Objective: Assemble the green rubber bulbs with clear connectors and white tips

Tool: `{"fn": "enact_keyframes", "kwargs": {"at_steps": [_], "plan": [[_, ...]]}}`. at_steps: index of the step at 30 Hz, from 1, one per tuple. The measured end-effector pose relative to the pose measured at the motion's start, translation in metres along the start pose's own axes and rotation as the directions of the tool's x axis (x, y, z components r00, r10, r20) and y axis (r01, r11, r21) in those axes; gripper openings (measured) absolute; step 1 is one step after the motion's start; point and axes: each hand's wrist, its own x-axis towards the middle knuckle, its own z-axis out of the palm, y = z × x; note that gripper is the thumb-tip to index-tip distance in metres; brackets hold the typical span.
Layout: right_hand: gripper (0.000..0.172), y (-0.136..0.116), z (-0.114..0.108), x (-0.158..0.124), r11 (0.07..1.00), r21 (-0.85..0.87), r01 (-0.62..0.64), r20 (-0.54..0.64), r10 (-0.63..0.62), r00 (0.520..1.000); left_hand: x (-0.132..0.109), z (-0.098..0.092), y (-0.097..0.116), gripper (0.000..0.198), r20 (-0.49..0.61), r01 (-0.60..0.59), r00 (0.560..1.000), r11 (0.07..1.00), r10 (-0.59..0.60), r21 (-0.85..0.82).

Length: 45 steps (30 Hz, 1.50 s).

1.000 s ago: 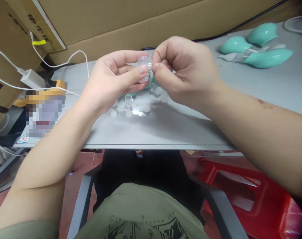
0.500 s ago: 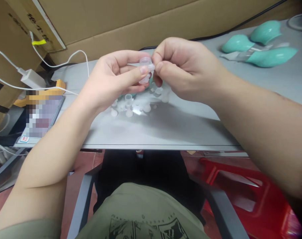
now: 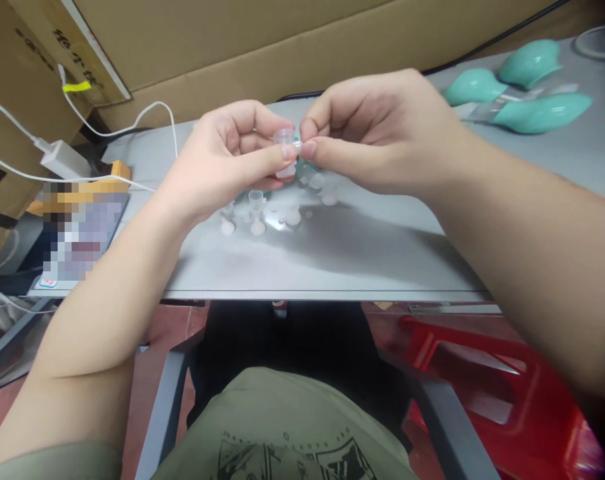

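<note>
My left hand (image 3: pixel 227 150) grips a small clear plastic cup (image 3: pixel 284 138) upright between thumb and fingers, above the table. A short clear stub (image 3: pixel 297 143) sticks out from the cup's right side. The thumb and forefinger of my right hand (image 3: pixel 377 130) pinch the end of that stub; whether a separate piece is between these fingertips is hidden. Below my hands, another clear plastic cup (image 3: pixel 256 199) stands on the table, with several whitish round discs (image 3: pixel 293 219) around it. Something teal (image 3: pixel 301 165) shows partly behind the held cup.
Several teal bulb-shaped pieces (image 3: pixel 542 113) lie on the grey table (image 3: pixel 332 267) at the back right. A phone-like device (image 3: pixel 85 240), a white charger (image 3: pixel 66 159) and white cables are at left. A cardboard wall (image 3: pixel 232 47) stands behind. A red plastic stool (image 3: pixel 532 373) is below right.
The cup has tilted and dropped slightly, so its open rim shows. My right hand has turned a little, its thumb straighter, still at the cup's side stub.
</note>
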Motion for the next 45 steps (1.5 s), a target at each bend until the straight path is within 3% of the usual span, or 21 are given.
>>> {"fn": "enact_keyframes", "kwargs": {"at_steps": [6,11,14,20,23,26,31,34,37,41,45], "plan": [[0.022,-0.002,-0.003,-0.001,0.993,0.084,-0.084,0.125,0.073,0.99,-0.001,-0.002,0.003,0.042,0.077,-0.056,0.996,0.99,0.046,0.126],[0.018,-0.001,-0.014,-0.002,0.994,0.063,-0.086,0.255,0.067,0.965,-0.005,-0.001,0.01,0.027,0.003,0.054,0.998,0.987,-0.055,0.152],[0.022,-0.003,-0.019,-0.003,0.995,0.032,-0.099,0.304,0.085,0.949,-0.005,0.001,0.019,0.024,0.055,0.068,0.995,0.978,-0.08,0.196],[0.031,-0.002,-0.017,-0.001,0.994,0.075,-0.085,0.235,0.065,0.97,-0.005,0.004,0.027,0.023,-0.051,0.167,0.985,0.976,-0.162,0.139],[0.034,-0.001,-0.01,0.001,0.995,0.09,-0.03,0.139,0.017,0.99,-0.003,0.001,0.021,0.025,-0.005,0.072,0.997,0.986,-0.072,0.15],[0.034,-0.001,-0.004,0.001,0.998,0.067,-0.021,0.08,0.015,0.997,-0.001,0.0,0.013,0.031,-0.039,0.047,0.998,0.988,-0.042,0.15],[0.03,-0.001,-0.01,0.001,0.999,0.021,-0.036,0.099,0.034,0.994,-0.002,0.001,0.012,0.022,-0.133,0.023,0.991,0.985,0.0,0.168],[0.025,-0.001,-0.021,0.0,0.999,-0.029,-0.037,0.093,0.04,0.995,-0.002,-0.005,0.015,0.024,-0.029,0.021,0.999,0.971,-0.014,0.24],[0.012,0.0,-0.027,-0.002,0.971,-0.238,0.007,0.103,0.018,0.995,-0.001,-0.009,0.01,0.031,0.029,-0.069,0.998,0.951,0.064,0.302],[0.011,0.004,-0.024,-0.004,0.847,-0.526,0.085,0.256,0.062,0.965,0.004,-0.008,-0.003,0.023,0.122,-0.304,0.952,0.828,0.28,0.471],[0.009,0.003,-0.015,-0.007,0.761,-0.642,0.089,0.322,0.163,0.933,0.01,-0.007,-0.006,0.014,0.231,-0.371,0.929,0.725,0.29,0.58]]}}
